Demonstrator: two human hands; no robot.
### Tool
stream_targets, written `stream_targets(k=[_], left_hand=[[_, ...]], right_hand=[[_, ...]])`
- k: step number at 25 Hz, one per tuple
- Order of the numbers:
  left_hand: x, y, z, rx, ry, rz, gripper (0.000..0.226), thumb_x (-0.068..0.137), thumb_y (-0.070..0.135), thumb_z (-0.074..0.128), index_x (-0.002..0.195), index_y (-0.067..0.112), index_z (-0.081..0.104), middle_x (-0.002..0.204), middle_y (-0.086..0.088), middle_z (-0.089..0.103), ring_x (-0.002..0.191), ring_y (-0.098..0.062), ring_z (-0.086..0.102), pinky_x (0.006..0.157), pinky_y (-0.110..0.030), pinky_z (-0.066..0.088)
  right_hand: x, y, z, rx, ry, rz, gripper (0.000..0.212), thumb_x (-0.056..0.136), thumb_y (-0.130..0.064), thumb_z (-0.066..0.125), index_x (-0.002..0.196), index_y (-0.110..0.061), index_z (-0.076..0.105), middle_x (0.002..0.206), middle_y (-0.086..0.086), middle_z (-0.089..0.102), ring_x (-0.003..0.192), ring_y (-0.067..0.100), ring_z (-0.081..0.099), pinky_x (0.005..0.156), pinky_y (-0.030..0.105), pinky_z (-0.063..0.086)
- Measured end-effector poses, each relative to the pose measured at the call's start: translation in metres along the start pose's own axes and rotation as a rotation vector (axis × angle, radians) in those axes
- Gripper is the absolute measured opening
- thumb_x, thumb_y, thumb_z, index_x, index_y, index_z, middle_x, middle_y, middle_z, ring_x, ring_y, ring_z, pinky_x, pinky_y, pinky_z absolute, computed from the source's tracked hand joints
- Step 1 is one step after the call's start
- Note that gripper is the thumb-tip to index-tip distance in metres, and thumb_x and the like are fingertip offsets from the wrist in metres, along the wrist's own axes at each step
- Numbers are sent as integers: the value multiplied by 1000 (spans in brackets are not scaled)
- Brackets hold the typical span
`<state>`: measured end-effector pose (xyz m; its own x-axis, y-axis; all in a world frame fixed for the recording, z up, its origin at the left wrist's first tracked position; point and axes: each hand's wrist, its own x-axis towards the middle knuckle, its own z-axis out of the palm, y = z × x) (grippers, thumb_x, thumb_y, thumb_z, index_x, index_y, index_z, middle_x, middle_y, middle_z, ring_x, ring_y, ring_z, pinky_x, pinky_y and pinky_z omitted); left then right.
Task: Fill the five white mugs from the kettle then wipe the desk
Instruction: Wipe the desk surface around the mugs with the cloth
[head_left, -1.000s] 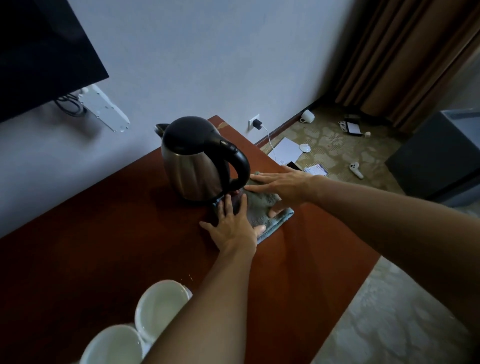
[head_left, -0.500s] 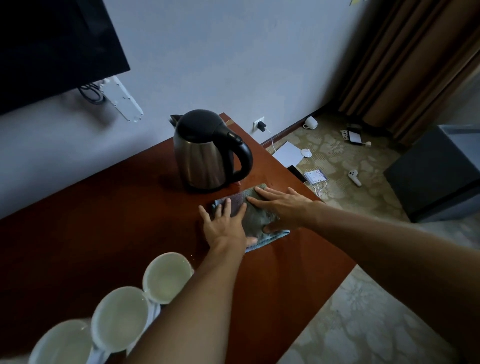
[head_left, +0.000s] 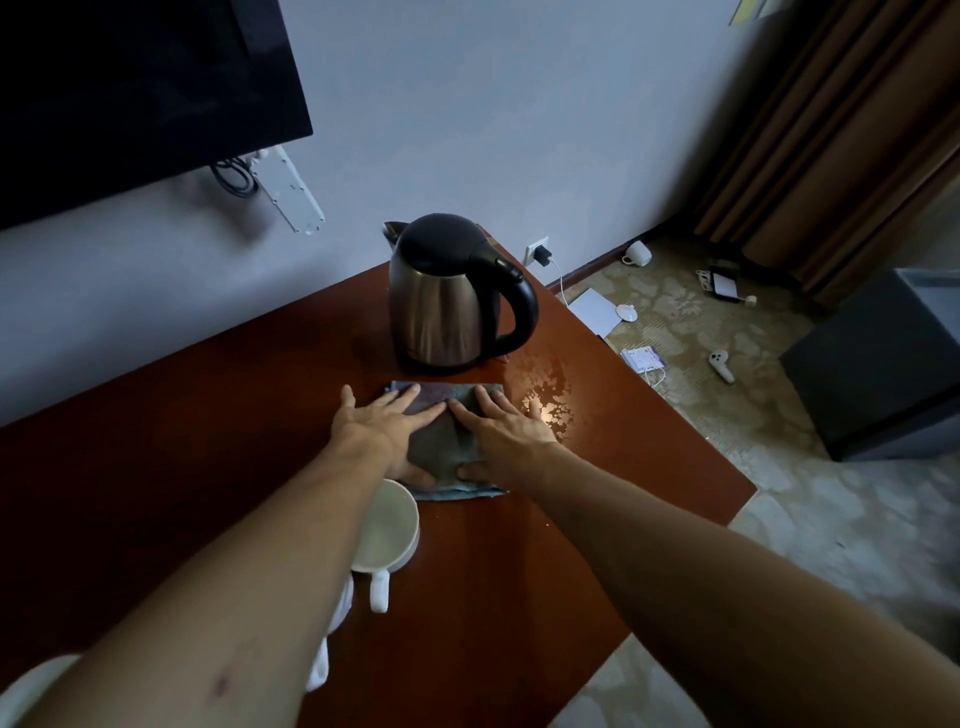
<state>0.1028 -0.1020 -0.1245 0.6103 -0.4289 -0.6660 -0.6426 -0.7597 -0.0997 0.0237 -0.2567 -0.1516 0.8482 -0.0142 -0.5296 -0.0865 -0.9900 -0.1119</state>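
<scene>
Dim room, red-brown desk (head_left: 208, 467): both hands flat, fingers straight, on the grey cloth (head_left: 447, 441), left hand (head_left: 382, 428) and right hand (head_left: 501, 434) side by side. Spilled water (head_left: 545, 395) glistens just right of the right hand, nearer it; kettle (head_left: 447, 296) stands just beyond the fingertips, one mug (head_left: 387, 530) behind the left wrist.

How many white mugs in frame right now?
2 plainly seen: one mug on the desk near the left forearm, and one cup on the floor by the curtain. White bits beneath the left forearm suggest more, hidden.
</scene>
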Motion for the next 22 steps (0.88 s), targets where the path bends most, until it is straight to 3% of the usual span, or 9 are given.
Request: stream_targets(k=[9, 16, 22], left_hand=[[1, 19, -9, 148, 37, 36, 110, 82, 66, 72, 161, 45, -1, 173, -2, -3, 153, -32, 27, 121, -60, 21], [6, 87, -6, 154, 83, 77, 111, 83, 60, 75, 162, 40, -1, 173, -5, 0, 157, -33, 15, 123, -61, 7], [39, 129, -39, -48, 123, -10, 112, 81, 59, 77, 163, 38, 3, 172, -8, 0, 157, -34, 12, 125, -58, 7]], right_hand=[[-15, 3, 8, 122, 44, 68, 102, 89, -61, 65, 164, -37, 0, 173, -1, -9, 159, 21, -4, 120, 71, 8], [-53, 63, 24, 83, 39, 94, 106, 85, -73, 61, 162, -42, -5, 173, -2, -10, 159, 20, -3, 119, 71, 3], [-21, 131, -11, 12, 46, 11, 103, 86, -69, 63, 162, -42, -2, 173, -1, -9, 159, 19, -5, 119, 69, 5]])
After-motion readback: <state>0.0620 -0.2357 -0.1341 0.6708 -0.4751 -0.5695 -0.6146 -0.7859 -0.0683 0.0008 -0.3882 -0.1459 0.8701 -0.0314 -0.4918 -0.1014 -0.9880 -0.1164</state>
